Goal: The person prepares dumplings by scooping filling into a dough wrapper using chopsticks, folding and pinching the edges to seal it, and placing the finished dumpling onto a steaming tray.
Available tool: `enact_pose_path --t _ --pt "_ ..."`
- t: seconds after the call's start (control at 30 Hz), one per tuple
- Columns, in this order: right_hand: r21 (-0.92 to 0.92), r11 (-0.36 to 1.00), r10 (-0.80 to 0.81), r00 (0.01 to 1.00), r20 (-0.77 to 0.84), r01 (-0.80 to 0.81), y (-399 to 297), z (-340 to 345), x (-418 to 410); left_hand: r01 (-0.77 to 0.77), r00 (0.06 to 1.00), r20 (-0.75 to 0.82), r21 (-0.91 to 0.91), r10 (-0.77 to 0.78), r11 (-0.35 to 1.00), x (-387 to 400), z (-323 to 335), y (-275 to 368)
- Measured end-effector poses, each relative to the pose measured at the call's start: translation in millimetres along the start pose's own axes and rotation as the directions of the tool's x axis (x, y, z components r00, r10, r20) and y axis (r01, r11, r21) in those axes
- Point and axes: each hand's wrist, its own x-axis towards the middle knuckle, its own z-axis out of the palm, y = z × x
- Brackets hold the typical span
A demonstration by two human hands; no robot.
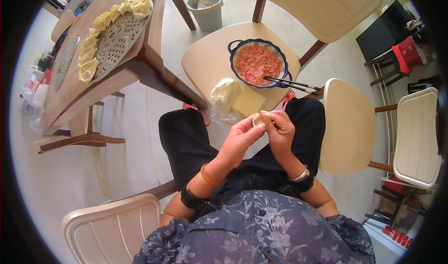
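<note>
Between the fingertips of my left hand (241, 136) and my right hand (280, 127) is a small folded wonton (257, 119), gripped by both and partly hidden by the thumbs. Just beyond them, a stack of square yellow wrappers (249, 101) lies at the front of a chair seat (206, 50), half inside a clear plastic bag (224, 106). Behind the stack stands a blue-rimmed, two-handled bowl (285, 59) of pink minced meat (257, 62). A pair of dark chopsticks (294, 83) leans in the meat, their ends over the bowl's right rim.
On the wooden table (140, 54) at left, a perforated metal tray (119, 40) carries several folded wontons (89, 50) along its far edge. A lined waste bin (206, 15) stands on the floor behind. Another chair (350, 127) is close by my right knee.
</note>
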Motion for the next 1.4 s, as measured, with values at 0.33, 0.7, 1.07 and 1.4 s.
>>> enact_pose_path --t 0.33,0.7,1.07,1.4 --pt "-0.126 0.982 -0.133 0.989 0.068 0.141 -6 0 2 -0.059 0.998 -0.002 -0.028 0.059 0.998 0 -5 -6" --pt "0.049 0.989 0.137 0.986 0.095 -0.143 4 -13 10 -0.031 0.997 -0.074 -0.09 0.024 0.996 -5 -22 7" --pt "0.052 0.911 0.382 0.885 0.266 -0.409 61 -13 -1 -0.46 0.745 -0.214 0.522 0.632 0.718 -53 -25 135" --pt "0.025 0.9 0.414 0.87 0.267 -0.436 65 -13 -4 -0.21 0.212 -0.066 0.971 0.975 0.112 -35 -74 247"
